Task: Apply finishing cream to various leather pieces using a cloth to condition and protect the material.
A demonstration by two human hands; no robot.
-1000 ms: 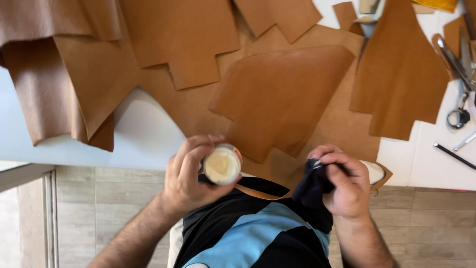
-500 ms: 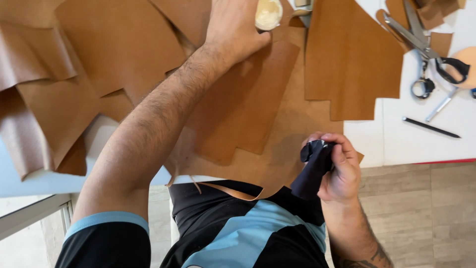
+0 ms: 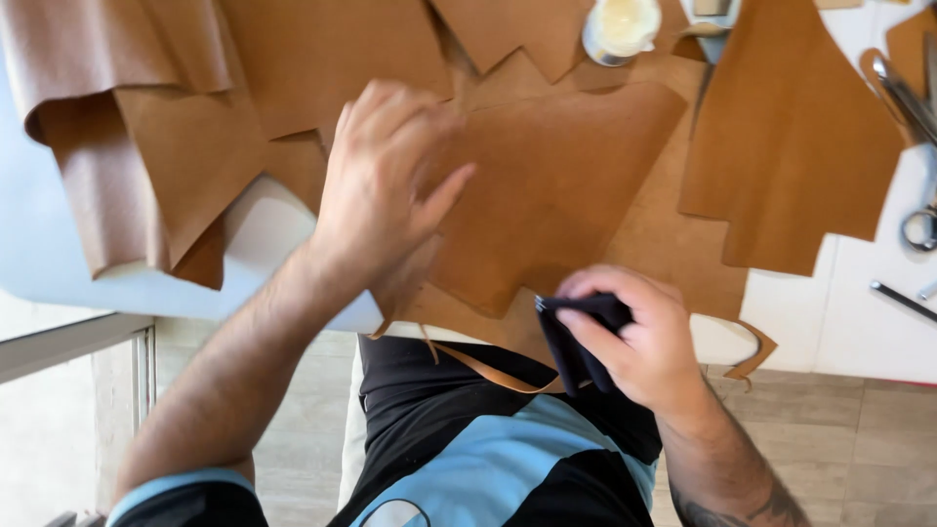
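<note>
Bright, even daylight, soft shadows, motion blur on the left hand [image 3: 386, 190].

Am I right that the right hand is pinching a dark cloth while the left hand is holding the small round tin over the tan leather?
Not quite. In the head view the left hand is empty, over the tan leather. The small round tin sits on the table beyond it. The right hand is indeed pinching the dark cloth.

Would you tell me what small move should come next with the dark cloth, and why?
Probably bring the right hand with the dark cloth onto the tan leather piece. The cloth is held just at its near edge, and the left hand hovers open over it, with the small open tin beyond.
</note>
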